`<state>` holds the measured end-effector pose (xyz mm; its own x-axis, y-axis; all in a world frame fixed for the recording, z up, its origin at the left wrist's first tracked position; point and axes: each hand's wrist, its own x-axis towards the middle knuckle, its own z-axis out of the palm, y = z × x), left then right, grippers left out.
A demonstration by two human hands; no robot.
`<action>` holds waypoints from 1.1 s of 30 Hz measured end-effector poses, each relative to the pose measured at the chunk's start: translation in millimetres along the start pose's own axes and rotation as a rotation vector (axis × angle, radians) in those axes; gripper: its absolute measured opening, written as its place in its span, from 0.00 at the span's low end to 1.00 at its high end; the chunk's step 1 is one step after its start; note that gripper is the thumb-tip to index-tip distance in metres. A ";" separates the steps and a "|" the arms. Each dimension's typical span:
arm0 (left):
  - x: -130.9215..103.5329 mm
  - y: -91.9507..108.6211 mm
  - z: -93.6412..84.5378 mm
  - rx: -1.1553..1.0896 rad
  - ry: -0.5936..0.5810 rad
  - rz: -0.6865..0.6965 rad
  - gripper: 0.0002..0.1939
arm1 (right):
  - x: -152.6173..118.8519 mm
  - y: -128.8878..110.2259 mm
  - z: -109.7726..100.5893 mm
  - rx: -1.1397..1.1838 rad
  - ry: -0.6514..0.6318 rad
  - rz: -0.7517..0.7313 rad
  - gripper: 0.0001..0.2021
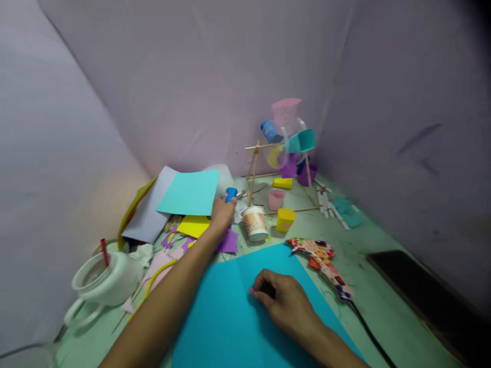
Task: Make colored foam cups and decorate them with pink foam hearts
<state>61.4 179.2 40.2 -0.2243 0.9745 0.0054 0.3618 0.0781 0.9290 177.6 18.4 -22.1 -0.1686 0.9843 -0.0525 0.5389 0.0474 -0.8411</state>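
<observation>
My left hand reaches out past the far edge of a large blue sheet, its fingers closed at a small blue object, which looks like a handle. Over the near part of that sheet is my right hand, thumb and index finger curled together at the tips; whether something tiny lies between them is hard to make out. A light turquoise sheet rests on other papers just left of my left hand. Right of it stands a patterned paper cup.
A stick frame carrying colored cups stands at the back. A patterned glue gun with a black cord and a dark phone lie right. White teapot at left; pink cup, yellow cup and paper rolls beyond.
</observation>
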 end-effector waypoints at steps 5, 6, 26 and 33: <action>-39.1 -5.8 -28.0 0.378 0.047 0.233 0.30 | 0.5 6.4 0.1 0.057 0.036 0.000 0.10; -52.0 -9.0 -42.3 0.432 0.048 0.252 0.27 | 0.7 5.5 -1.8 0.066 0.057 -0.001 0.11; -176.2 -111.5 -143.2 0.577 0.077 -0.267 0.30 | -68.5 12.8 -41.4 0.010 0.040 0.231 0.15; -171.8 -127.3 -160.5 0.027 -0.058 -0.414 0.20 | -65.1 12.4 -46.6 0.014 0.037 0.215 0.14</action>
<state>-91.4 -31.9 -19.6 -0.3045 0.8700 -0.3879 0.2758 0.4703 0.8383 233.7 -37.2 -4.1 -0.0206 0.9771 -0.2118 0.5475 -0.1662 -0.8201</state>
